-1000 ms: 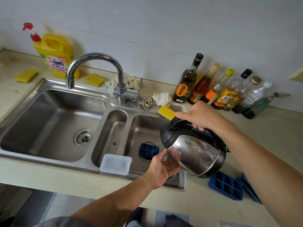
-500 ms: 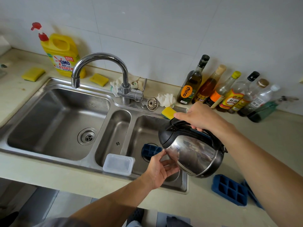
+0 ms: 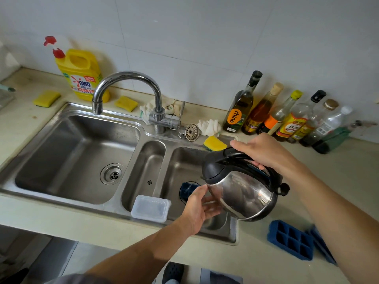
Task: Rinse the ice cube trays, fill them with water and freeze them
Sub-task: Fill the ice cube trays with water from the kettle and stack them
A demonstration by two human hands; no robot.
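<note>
The right hand point(image 3: 264, 150) is clenched round the handle of the kettle point(image 3: 244, 191), which hangs tilted to the left over the right basin of the sink point(image 3: 143, 128). The left hand point(image 3: 196, 208) lies under the kettle's front with fingers loosely curled; I cannot tell whether it grasps anything. Just past its thumb, a blue tray point(image 3: 187, 190) sits at the basin's drain, partly hidden. 2 more trays point(image 3: 291, 239) lie on the surface point(image 3: 348, 181) right of the sink. A clear box point(image 3: 150, 208) rests on the sink's front rim.
</note>
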